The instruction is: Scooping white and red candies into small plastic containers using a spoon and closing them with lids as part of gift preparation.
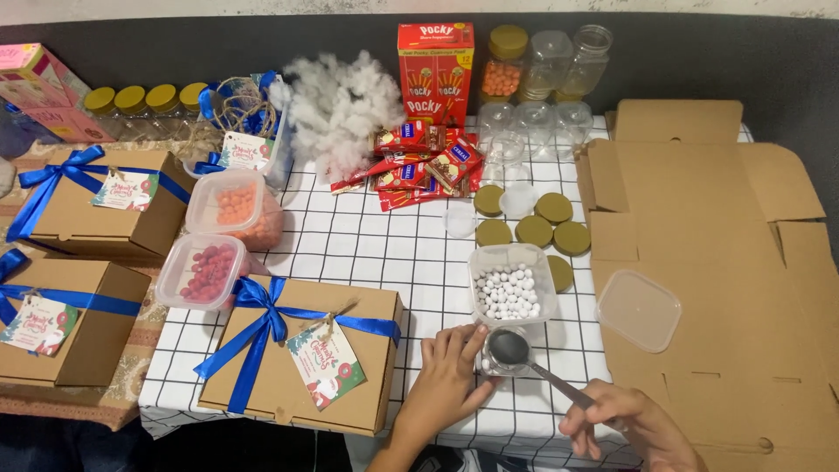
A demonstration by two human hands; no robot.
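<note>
Spoon (pixel 524 358) in closed right hand (pixel 625 419), probably.

Left hand (pixel 450 376) cupped around a small clear jar (pixel 505 358) on the checked tablecloth (pixel 376 249), fingers touching its side. Right hand (pixel 625 424) gripping a metal spoon (pixel 524 360) by the handle, bowl poised over the jar's mouth. Just behind the jar, an open plastic tub of white candy balls (pixel 509 288); its clear lid (pixel 639 310) lying on flattened cardboard (pixel 699 253) to the right. Gold lids (pixel 533 229) and empty jars (pixel 533 122) farther back. To the left, a kraft gift box with blue ribbon (pixel 297 354), near tubs of red (pixel 205 271) and orange candies (pixel 234 205).
</note>
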